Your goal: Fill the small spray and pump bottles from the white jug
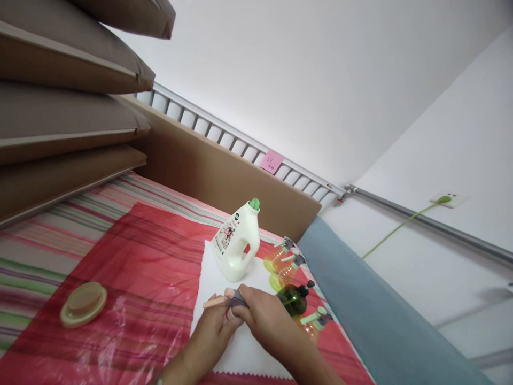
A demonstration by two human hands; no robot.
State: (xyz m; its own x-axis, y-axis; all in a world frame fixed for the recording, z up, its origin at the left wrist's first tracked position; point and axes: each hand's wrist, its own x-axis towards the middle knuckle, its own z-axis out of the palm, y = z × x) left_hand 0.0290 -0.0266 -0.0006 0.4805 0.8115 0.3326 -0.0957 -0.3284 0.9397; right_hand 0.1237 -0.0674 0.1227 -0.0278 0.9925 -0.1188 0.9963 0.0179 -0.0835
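Observation:
My left hand and my right hand meet over a white cloth. Between them is a pump top with a peach spout and a grey collar. My right fingers pinch the grey collar. My left fingers are closed just below the spout, around what looks like a bottle, mostly hidden by the hands. Just beyond, a white detergent jug with a green pouring spout stands uncapped on the cloth.
Right of my hands are a dark green pump bottle and several clear ones with pale green pumps. A round cream lid lies on the red plastic sheet. Stacked cushions rise at left; a blue panel borders the right.

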